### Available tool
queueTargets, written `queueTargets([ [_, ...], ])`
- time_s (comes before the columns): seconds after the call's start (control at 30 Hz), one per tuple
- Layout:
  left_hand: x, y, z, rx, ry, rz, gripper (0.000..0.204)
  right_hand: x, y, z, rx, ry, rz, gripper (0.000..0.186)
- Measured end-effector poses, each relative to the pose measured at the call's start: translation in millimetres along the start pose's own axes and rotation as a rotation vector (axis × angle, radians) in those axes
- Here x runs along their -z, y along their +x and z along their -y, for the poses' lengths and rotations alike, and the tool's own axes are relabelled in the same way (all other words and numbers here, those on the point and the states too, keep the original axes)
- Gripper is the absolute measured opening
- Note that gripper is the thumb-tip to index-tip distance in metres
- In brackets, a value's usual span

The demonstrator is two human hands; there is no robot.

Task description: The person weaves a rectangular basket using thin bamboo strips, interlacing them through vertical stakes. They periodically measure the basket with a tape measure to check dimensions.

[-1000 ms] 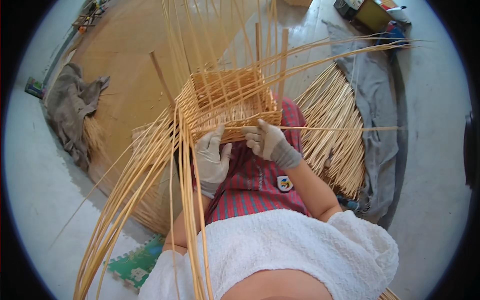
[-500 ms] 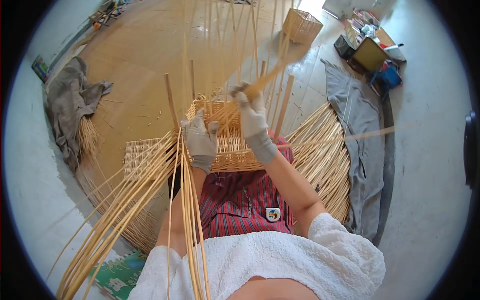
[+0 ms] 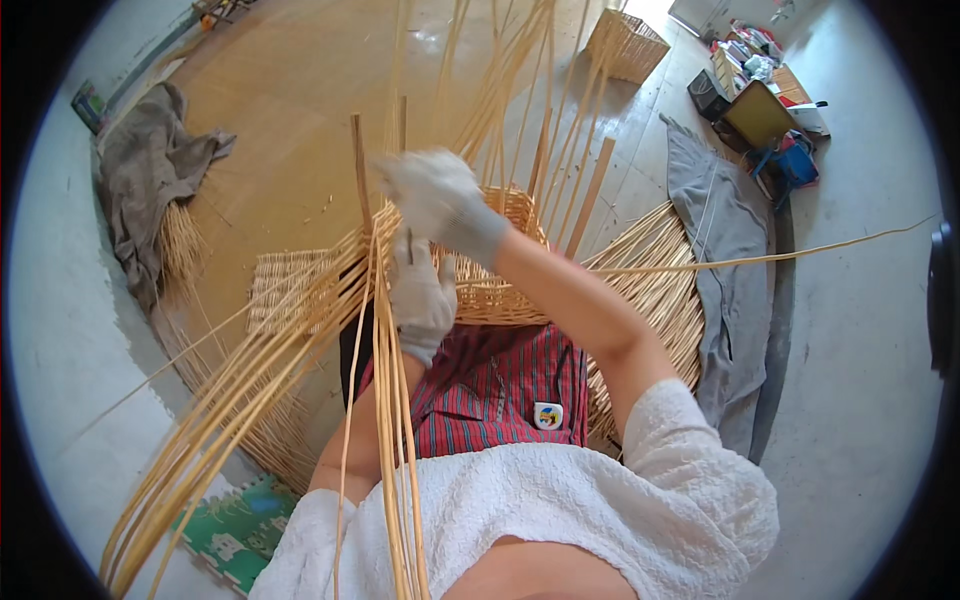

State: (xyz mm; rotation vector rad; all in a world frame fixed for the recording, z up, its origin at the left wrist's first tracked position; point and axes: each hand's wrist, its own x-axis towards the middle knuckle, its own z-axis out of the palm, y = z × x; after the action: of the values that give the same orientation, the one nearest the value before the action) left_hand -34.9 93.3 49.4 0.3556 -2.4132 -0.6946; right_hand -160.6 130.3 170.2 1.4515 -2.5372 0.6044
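Observation:
A half-woven wicker basket (image 3: 495, 305) stands against my lap, with thin upright rods (image 3: 545, 90) rising from it and thicker wooden stakes (image 3: 592, 197) at its corners. My left hand (image 3: 420, 300), in a grey-white glove, is at the basket's near left corner, fingers up and thumb on the inner side. It appears closed on the weaving rods there, but its fingertips are partly covered. My right hand (image 3: 435, 200), gloved too, crosses above it beside the left stake (image 3: 361, 170). Motion smears its fingers, so its grip does not show.
Long willow rods (image 3: 235, 405) fan from the left corner past my left arm. A rod pile (image 3: 655, 310) under grey cloth (image 3: 715, 300) lies right. Left are a woven panel (image 3: 285, 285) and a cloth-covered bundle (image 3: 150, 190). Another basket (image 3: 628, 47) stands far off.
My right hand has moved left from the bunched upright rods to above my left hand. The upright rods have spread apart. My left hand has shifted slightly nearer to me.

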Motion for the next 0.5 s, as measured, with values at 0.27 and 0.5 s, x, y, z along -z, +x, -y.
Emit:
queueTargets([
  [0.27, -30, -49, 80, 0.418, -0.241, 0.263, 0.045, -50, -247, 29, -0.471, 0.146, 0.316, 0.023],
  [0.5, -3, -46, 70, 0.641, -0.805, 0.593, 0.041, -18, -220, -52, -0.398, -0.171, 0.198, 0.026],
])
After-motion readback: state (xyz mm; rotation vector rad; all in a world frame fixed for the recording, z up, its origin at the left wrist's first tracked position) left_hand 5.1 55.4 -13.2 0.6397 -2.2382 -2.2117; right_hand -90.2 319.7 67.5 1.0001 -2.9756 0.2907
